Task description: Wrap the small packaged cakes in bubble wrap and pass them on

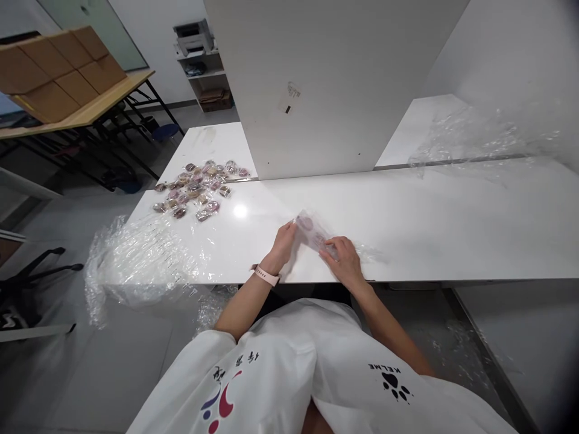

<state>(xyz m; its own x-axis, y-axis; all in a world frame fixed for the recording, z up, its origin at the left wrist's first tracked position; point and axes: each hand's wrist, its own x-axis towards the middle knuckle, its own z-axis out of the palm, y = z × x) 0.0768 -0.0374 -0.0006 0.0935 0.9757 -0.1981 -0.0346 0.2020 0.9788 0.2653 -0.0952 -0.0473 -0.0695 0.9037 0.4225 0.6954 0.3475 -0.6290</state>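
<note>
Clear plastic pouch (311,231), flat, thin and glossy, with rounded pinkish shapes showing through: it is lying aslant between the two hands, above the near edge of a smooth white table (452,229).

Left hand (283,242), a pale pink band (266,275) circling its wrist: thumb and fingers are closing together on the pouch's left edge, pinching it.

Right hand (345,259): fingers are curving over the pouch's right part, thumb standing slightly apart and touching it; whether they are gripping it, one cannot tell.

Small wrapped pieces (194,188), roundish, brown, tan and mauve, in shiny film: they are lying in a loose heap towards the table's far left.

Clear plastic sheets (151,253), creased and layered: they are spilling over the table's left edge.

Crumpled transparent film (488,138): it is spreading at the far right.

White panel (344,78), flat and upright: it is standing behind the pouch, bearing a paper label (289,97).
</note>
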